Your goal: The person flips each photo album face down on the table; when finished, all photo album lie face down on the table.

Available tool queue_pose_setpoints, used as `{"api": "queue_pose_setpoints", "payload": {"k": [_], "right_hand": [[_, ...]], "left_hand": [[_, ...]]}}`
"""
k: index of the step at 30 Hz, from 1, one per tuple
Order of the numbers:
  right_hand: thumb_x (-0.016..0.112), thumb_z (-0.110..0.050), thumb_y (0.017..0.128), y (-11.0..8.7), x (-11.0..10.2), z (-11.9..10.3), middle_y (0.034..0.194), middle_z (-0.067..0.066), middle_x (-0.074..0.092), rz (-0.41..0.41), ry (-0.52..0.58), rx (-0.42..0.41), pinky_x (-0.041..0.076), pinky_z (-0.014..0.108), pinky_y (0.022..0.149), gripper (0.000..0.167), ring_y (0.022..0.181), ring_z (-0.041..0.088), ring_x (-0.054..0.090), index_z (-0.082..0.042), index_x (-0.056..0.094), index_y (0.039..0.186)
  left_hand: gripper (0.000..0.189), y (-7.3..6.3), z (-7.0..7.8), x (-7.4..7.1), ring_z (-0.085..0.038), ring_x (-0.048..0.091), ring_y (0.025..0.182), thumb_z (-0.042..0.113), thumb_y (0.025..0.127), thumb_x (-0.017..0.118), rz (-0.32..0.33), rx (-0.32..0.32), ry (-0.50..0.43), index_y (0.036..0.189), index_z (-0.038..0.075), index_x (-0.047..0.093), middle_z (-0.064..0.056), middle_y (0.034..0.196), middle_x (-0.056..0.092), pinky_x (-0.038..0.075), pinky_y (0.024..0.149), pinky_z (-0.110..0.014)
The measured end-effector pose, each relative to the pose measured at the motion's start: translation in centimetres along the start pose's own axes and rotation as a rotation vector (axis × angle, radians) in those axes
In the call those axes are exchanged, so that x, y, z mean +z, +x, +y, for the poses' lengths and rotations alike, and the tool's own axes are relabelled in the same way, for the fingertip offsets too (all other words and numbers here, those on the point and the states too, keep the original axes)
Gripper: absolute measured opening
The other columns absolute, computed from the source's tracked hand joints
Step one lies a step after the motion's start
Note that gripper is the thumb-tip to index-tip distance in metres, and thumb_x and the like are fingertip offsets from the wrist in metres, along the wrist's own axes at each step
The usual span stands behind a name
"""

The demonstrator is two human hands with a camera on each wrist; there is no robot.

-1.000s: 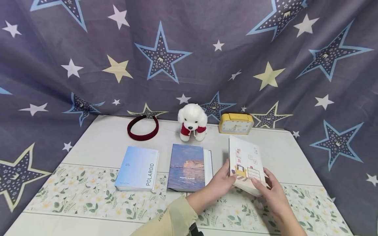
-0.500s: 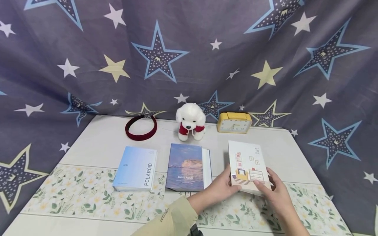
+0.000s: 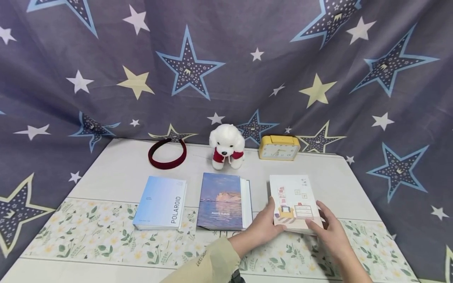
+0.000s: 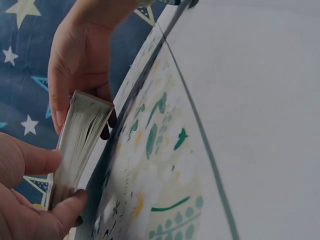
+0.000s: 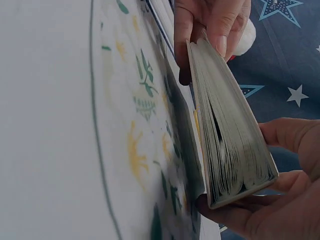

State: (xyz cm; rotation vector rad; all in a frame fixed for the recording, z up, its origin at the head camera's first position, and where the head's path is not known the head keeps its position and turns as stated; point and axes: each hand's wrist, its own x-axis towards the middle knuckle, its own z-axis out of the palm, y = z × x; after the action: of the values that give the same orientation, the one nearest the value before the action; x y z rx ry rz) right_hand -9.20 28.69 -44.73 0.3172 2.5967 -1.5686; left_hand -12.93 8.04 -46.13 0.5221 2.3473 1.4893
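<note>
Both hands hold a white photo album point(image 3: 293, 202) with a drawing of a yellow armchair and drawers on its cover. My left hand point(image 3: 262, 224) pinches its left side near the front corner, and my right hand point(image 3: 330, 232) grips the right side, thumb on the cover. In the left wrist view, the edges of the album's pages point(image 4: 82, 132) show between the hands. Fingers point(image 5: 225, 210) of the right hand reach under the cover in the right wrist view, close above the table. Whether the album's far edge touches the table cannot be told.
Left of it lie a blue seascape photo album point(image 3: 221, 200) and a pale blue POLAROID album point(image 3: 161, 202). Along the back of the table point(image 3: 106, 173) are a dark red headband point(image 3: 168, 163), a white toy dog point(image 3: 227, 143) and a yellow clock point(image 3: 279, 148), before a starry curtain point(image 3: 226, 106).
Both hands have lowered the white photo album toward the table and brought it from slanted to nearly straight. The head view has shifted slightly. The other things stay in place.
</note>
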Motion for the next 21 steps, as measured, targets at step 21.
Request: {"api": "queue_pose_setpoints", "payload": {"k": [21], "right_hand": [[0.064, -0.025, 0.095, 0.10, 0.10, 0.12, 0.156, 0.031, 0.015, -0.012, -0.079, 0.027, 0.033, 0.053, 0.108, 0.091, 0.138, 0.051, 0.026, -0.008, 0.001, 0.157]], "left_hand": [[0.086, 0.69, -0.71, 0.20, -0.035, 0.029, 0.142, 0.014, 0.083, 0.075, 0.019, -0.013, 0.120, 0.153, 0.002, 0.026, -0.022, 0.157, 0.023, 0.027, 0.114, -0.040]]}}
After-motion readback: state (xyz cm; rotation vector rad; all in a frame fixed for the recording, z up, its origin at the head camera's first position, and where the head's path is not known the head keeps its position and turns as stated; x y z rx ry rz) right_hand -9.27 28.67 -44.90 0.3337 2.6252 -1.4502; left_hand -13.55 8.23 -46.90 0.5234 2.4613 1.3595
